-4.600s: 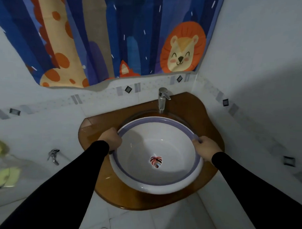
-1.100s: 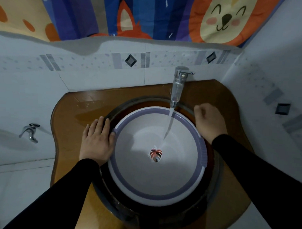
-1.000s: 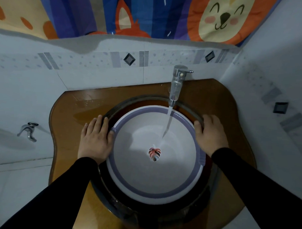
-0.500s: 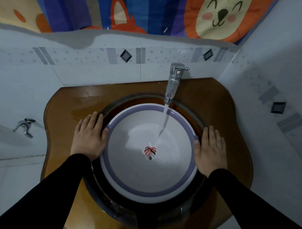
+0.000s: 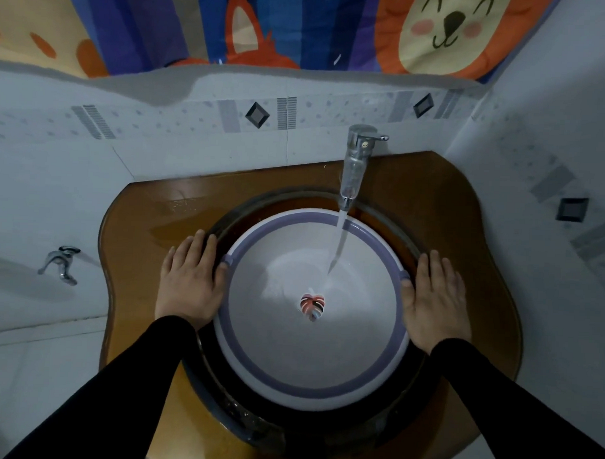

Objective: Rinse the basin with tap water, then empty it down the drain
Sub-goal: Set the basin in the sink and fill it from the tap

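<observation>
Both hands had settled flat since half a second earlier, when my right hand was just arriving beside the basin. My left hand lay palm down on the brown counter, fingers extended and close together, thumb touching the basin's purple rim; the right hand mirrored it on the far side, gripping nothing. I saw the round white basin sitting upright, mouth up, inside the dark sink bowl, a leaf print at its centre; being round, it showed no long axis. Behind the basin the chrome tap ran a stream of water into it. Tiled walls and a cartoon-animal curtain rose behind the basin.
</observation>
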